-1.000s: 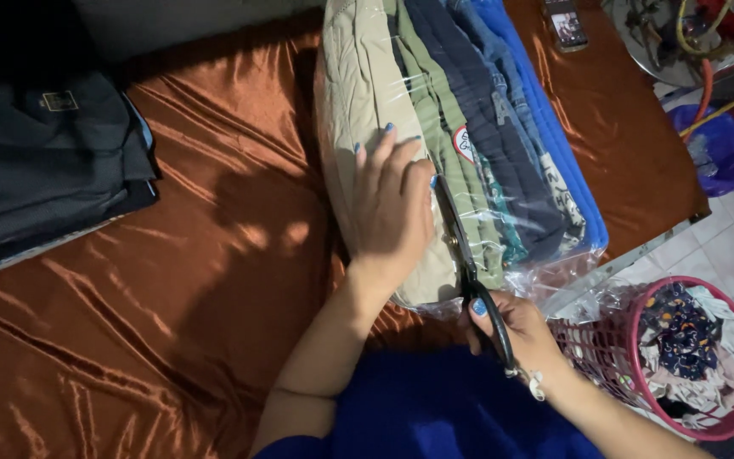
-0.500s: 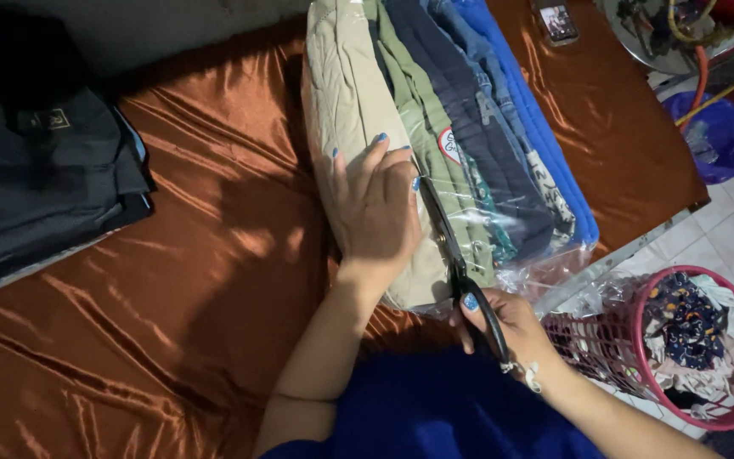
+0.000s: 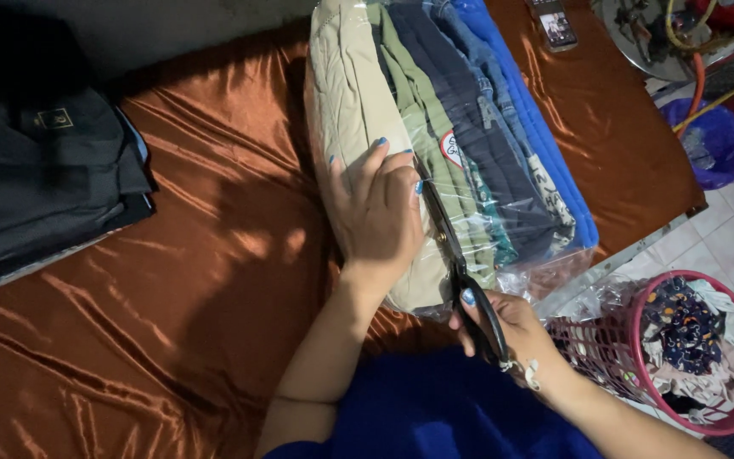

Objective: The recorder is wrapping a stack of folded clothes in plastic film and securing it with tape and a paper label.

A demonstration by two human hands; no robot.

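A clear plastic pack of folded clothes [image 3: 469,153], in beige, green, navy and blue, lies on a brown satin sheet [image 3: 180,297]. My left hand [image 3: 375,212] presses flat on the beige side of the pack. My right hand [image 3: 503,327] grips the handles of black scissors [image 3: 456,255]. The blades point away from me and lie along the plastic, right beside my left fingers.
Dark folded clothes [image 3: 40,183] are stacked at the left. A phone [image 3: 554,24] lies on the sheet at the far end. A pink basket [image 3: 690,353] full of cloth scraps stands on the tiled floor at the right, next to a blue bag [image 3: 715,140].
The view has shifted slightly. The scissors have slid a little further along the plastic pack, and my left hand stays pressed on it.
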